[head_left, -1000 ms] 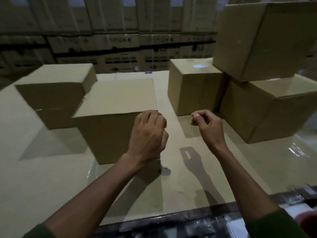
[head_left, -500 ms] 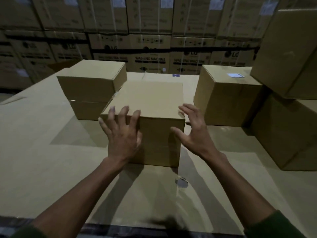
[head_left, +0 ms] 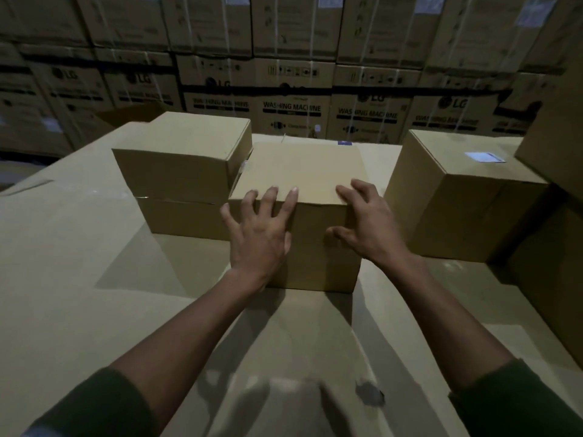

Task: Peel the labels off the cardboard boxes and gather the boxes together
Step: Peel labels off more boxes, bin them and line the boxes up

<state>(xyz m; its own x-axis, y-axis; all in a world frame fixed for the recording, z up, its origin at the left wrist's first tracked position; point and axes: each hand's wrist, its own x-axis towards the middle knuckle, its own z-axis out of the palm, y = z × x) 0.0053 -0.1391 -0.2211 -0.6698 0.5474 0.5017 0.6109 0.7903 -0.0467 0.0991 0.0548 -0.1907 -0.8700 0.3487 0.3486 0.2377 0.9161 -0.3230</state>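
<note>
A plain cardboard box (head_left: 299,171) stands in the middle of the cardboard-covered surface. My left hand (head_left: 258,234) lies flat against its near face, fingers spread and tips over the top edge. My right hand (head_left: 367,225) presses the near right corner with fingers spread on top and thumb on the front. Touching its left side is a second box (head_left: 179,162), apparently stacked on another. To the right stands a box (head_left: 454,200) with a white label (head_left: 484,157) on top.
More boxes (head_left: 555,146) are stacked at the far right edge. A wall of large washing machine cartons (head_left: 291,108) runs behind the work surface (head_left: 79,279). A small dark scrap (head_left: 369,393) lies near the front. A pale blur (head_left: 299,402) shows at bottom centre.
Both hands went from loosely curled in the air to spread flat on the middle box. The view shifted left and closer, and the box now sits against the left box.
</note>
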